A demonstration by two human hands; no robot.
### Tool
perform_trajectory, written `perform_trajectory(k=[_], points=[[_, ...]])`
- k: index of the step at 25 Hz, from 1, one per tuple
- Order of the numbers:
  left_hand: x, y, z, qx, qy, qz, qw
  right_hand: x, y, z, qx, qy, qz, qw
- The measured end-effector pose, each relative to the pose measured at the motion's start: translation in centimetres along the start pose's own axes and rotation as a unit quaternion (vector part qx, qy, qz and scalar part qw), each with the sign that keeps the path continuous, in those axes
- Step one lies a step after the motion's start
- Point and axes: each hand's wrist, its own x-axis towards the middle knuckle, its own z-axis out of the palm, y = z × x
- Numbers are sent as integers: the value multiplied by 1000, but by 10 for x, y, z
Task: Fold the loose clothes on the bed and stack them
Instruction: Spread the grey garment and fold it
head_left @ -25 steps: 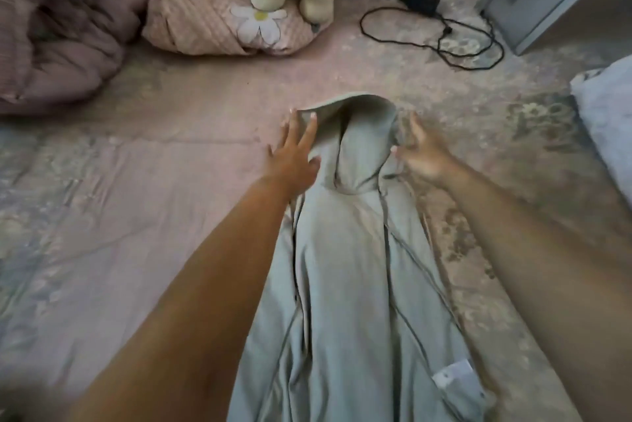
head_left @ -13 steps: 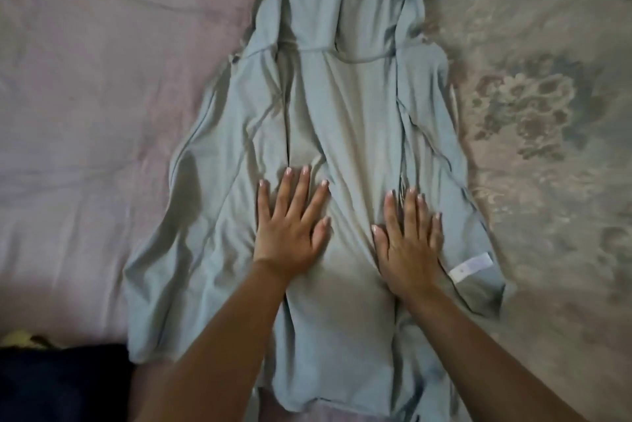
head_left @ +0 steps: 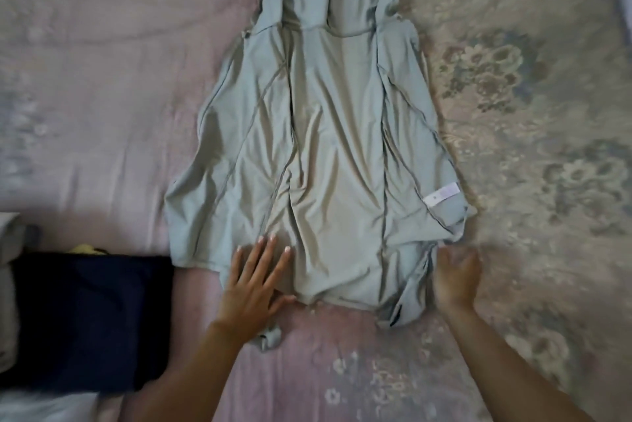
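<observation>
Spread flat on the bed (head_left: 102, 86), a pale grey-green hoodie (head_left: 328, 134), hood at the far end, hem at the near end, long axis running straight away from the body. Left hand (head_left: 254, 285) laid palm-down on the near-left part of the hem, fingers straight and slightly fanned, pressing the cloth rather than gripping it. Right hand (head_left: 456, 279) at the near-right corner, just beside the bunched edge and blurred (whether touching or pinching the cloth cannot be told). Both hands about level with the hem, so equally placed for a lengthwise fold; probably next a lift of the hem toward the hood, or a turn-in of the sides first. Thin, slinky, slightly shiny fabric with raised seams and soft ripples down the middle, likely to slide and crease. White label (head_left: 441, 194) showing on the right side. Bedcover pinkish, with a faded flower pattern on the right. Dark navy folded cloth (head_left: 89, 319) at near left, touching the hoodie's near-left corner or just beside it.
</observation>
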Motion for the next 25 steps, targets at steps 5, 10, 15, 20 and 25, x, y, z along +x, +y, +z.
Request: perform_trajectory(k=[5, 10, 15, 20, 25], points=[[-3, -24, -13, 12, 7, 50, 999, 54, -27, -2, 166, -75, 129, 975], [-22, 14, -14, 41, 31, 72, 996, 60, -4, -29, 240, -89, 212, 943], [-55, 44, -20, -46, 40, 85, 995, 38, 21, -89, 327, -102, 136, 930], [-30, -24, -39, -14, 25, -203, 979, -37, -44, -57, 151, -69, -213, 963], [-8, -55, -37, -68, -82, -363, 926, -124, -19, 17, -119, -92, -529, 835]])
